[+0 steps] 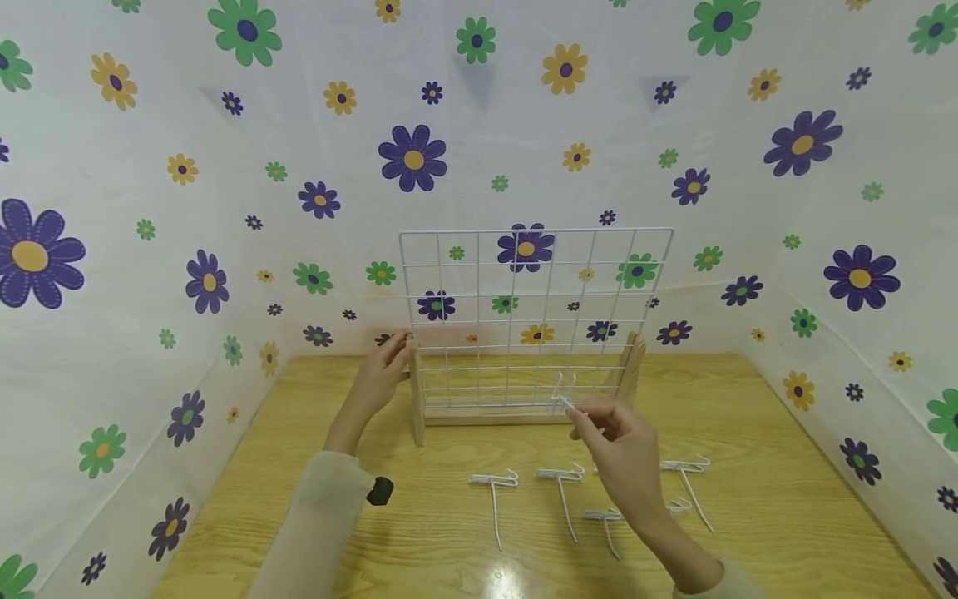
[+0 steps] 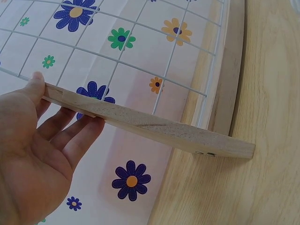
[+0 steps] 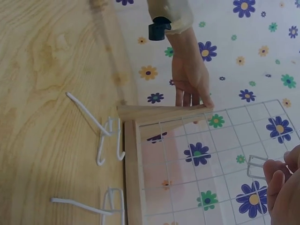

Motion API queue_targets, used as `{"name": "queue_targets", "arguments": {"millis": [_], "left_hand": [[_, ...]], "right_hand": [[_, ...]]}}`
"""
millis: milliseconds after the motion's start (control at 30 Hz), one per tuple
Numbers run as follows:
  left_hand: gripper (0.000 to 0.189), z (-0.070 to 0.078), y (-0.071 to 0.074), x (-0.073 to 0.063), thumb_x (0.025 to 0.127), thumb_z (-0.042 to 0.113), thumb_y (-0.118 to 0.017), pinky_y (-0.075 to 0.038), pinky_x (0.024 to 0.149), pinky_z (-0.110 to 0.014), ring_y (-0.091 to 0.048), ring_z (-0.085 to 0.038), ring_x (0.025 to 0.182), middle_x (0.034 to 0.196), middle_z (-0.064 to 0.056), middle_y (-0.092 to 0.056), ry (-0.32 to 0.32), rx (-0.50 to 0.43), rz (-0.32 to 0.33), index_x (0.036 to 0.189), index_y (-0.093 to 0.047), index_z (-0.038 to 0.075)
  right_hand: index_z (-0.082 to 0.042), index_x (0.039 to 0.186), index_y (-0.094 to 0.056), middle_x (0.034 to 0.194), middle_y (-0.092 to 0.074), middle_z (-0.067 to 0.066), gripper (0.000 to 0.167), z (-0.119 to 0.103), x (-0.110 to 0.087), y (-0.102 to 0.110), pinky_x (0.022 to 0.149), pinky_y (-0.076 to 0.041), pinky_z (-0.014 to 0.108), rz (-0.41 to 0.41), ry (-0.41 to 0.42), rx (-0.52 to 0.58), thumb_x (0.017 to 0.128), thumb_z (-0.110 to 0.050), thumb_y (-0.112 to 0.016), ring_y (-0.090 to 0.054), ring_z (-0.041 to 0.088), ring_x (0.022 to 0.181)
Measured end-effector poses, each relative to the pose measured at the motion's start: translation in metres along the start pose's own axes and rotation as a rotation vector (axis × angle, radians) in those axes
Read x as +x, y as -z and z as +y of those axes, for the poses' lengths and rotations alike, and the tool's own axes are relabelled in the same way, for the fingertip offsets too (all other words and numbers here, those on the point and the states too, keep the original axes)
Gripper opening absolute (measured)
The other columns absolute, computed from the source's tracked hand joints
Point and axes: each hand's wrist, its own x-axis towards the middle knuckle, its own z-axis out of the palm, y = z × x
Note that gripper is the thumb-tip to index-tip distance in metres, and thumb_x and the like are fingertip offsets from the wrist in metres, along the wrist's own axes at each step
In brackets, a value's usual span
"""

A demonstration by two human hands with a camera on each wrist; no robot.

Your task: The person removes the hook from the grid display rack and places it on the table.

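A white wire grid panel [image 1: 477, 295] stands upright in a wooden base on the table. My left hand [image 1: 377, 374] holds the left wooden upright [image 2: 140, 119] near its top, thumb on one side and fingers on the other. Between thumb and fingertips, my right hand [image 1: 621, 441] pinches a white wire display hook [image 3: 249, 168] by its stem. The hook's bent end points up, in front of the panel's lower right part in the head view. Whether it touches the grid I cannot tell. My right fingers hide part of the stem.
Several more white hooks lie on the wooden table [image 1: 247, 499] before the stand, among them one at the left [image 1: 494, 481] and one at the right [image 1: 684, 466]. My right hand and forearm partly cover some. Flower-printed white sheeting [image 1: 479, 125] encloses the back and sides.
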Motion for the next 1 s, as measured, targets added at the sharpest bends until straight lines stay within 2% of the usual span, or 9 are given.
{"name": "queue_targets", "arguments": {"millis": [300,433,667,833,1000], "left_hand": [[0.057,-0.002,-0.001,0.002,0.112,0.038,-0.046,-0.055,0.104,-0.046,-0.048,-0.041,0.139,0.159,-0.019,-0.042,0.004,0.003,0.007,0.161,-0.037,0.011],[0.057,-0.001,-0.001,0.001,0.111,0.039,-0.047,-0.056,0.104,-0.044,-0.049,-0.039,0.139,0.159,-0.017,-0.043,0.010,0.009,0.009,0.161,-0.037,0.014],[0.059,-0.002,0.000,0.002,0.112,0.037,-0.045,-0.055,0.105,-0.046,-0.047,-0.042,0.140,0.159,-0.021,-0.041,-0.002,0.010,0.002,0.161,-0.034,0.008],[0.059,-0.001,0.000,0.001,0.112,0.036,-0.047,-0.053,0.107,-0.050,-0.045,-0.043,0.141,0.158,-0.024,-0.041,0.006,-0.030,-0.005,0.161,-0.033,0.005],[0.059,0.001,-0.001,0.001,0.112,0.037,-0.047,-0.054,0.106,-0.048,-0.046,-0.042,0.141,0.157,-0.022,-0.042,0.005,-0.025,-0.005,0.160,-0.036,0.007]], "right_hand": [[-0.005,0.094,-0.076,0.079,-0.072,0.005,0.006,0.004,-0.010,0.000,0.036,-0.034,0.021,0.007,-0.017,0.008,0.092,0.001,-0.077,-0.064,0.010,0.062],[-0.006,0.094,-0.076,0.076,-0.071,0.008,0.008,0.008,-0.014,-0.001,0.034,-0.033,0.019,0.012,-0.040,0.010,0.091,0.001,-0.077,-0.060,0.010,0.057],[-0.006,0.092,-0.075,0.073,-0.072,0.007,0.005,0.011,-0.023,-0.001,0.035,-0.037,0.017,0.006,-0.058,-0.026,0.092,-0.001,-0.077,-0.050,0.009,0.048],[-0.004,0.092,-0.074,0.074,-0.071,0.008,0.004,0.014,-0.029,-0.001,0.037,-0.039,0.017,-0.004,-0.060,-0.027,0.092,0.000,-0.077,-0.052,0.009,0.050],[-0.004,0.091,-0.074,0.074,-0.071,0.004,0.005,0.018,-0.036,-0.002,0.038,-0.041,0.017,-0.010,-0.080,-0.042,0.091,-0.001,-0.077,-0.056,0.009,0.053]]}}
